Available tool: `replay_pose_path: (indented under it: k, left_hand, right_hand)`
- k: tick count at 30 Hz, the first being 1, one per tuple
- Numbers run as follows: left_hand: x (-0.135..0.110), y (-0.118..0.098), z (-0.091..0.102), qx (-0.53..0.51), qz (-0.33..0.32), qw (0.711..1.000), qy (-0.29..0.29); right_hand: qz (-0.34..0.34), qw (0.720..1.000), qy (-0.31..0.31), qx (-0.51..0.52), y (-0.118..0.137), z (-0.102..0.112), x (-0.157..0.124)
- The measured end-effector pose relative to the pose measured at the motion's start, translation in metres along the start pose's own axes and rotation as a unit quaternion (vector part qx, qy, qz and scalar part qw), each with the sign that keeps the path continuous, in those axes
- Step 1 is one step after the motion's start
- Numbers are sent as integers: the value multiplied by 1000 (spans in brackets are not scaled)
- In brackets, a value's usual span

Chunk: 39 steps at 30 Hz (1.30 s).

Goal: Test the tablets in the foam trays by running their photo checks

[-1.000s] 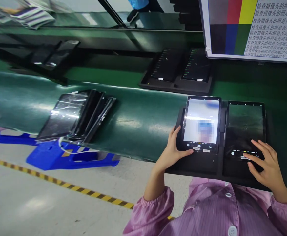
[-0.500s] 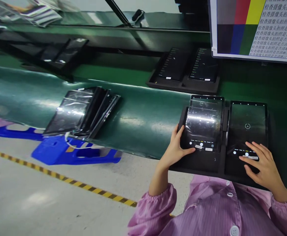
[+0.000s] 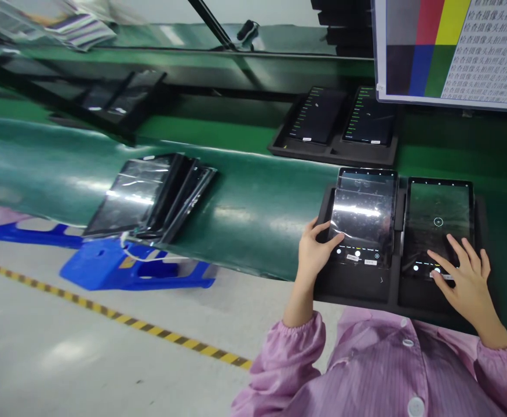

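Observation:
Two tablets lie side by side in a black tray at the bench's front edge, both showing a camera screen. My left hand [image 3: 316,249] grips the left tablet [image 3: 361,217] by its left edge, thumb on the screen and fingers at the side. That tablet has a clear, shiny film over it and small white labels near the bottom. Over the lower part of the right tablet [image 3: 438,231], my right hand [image 3: 466,272] is open with fingers spread. Its fingertips are at or just above the glass; contact is unclear. The tray [image 3: 351,286] shows below both tablets.
Behind is another black tray [image 3: 331,155] with two tablets showing green text. Several film-covered devices [image 3: 127,194] are stacked left on the green bench [image 3: 253,220]. A test chart [image 3: 431,69] hangs upper right. A blue plastic stool [image 3: 92,266] stands below the bench.
My left thumb has moved up onto the left tablet's screen. The fingers of my right hand have spread and shifted slightly right. The list text on the rear tablets now shows green.

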State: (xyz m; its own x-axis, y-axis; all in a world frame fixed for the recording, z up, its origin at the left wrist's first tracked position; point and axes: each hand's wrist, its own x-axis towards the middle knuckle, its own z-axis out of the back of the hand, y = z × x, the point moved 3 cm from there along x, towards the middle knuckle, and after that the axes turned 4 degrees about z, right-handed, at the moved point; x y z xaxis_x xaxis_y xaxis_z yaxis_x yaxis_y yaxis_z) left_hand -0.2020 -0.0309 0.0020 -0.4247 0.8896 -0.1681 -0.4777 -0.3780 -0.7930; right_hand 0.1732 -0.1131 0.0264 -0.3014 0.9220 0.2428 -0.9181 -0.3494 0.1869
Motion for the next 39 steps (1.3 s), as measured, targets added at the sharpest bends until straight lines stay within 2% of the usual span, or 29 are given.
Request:
replay_pose_path:
  k: [12,17,21,24,29,34,39]
  left_hand:
    - [-2,3,-2,-1,-27,999,-28]
    - [0,2,-3,0,-20,999,-43]
    - [-1,-1,-5,5,-12,998,-57]
    - [-3,-2,-6,7,-10,998,-64]
    - [-3,-3,-1,-27,-7,998,-59]
    - [20,-13,3,-99,10,993,-66]
    - [61,-29,-12,-146,21,988,-43]
  right_hand:
    - [25,999,-16,30,-1,0,-1]
    - [25,998,-36,47,14,2,23]
    - [35,999,-12,27,28,-4,41]
    - [49,999,5,8,29,-6,40]
    - [37,998,-52,9,13,18,36]
    - [19,996,-91,2,-4,42,48]
    - [5,998,-67,16,1,34,64]
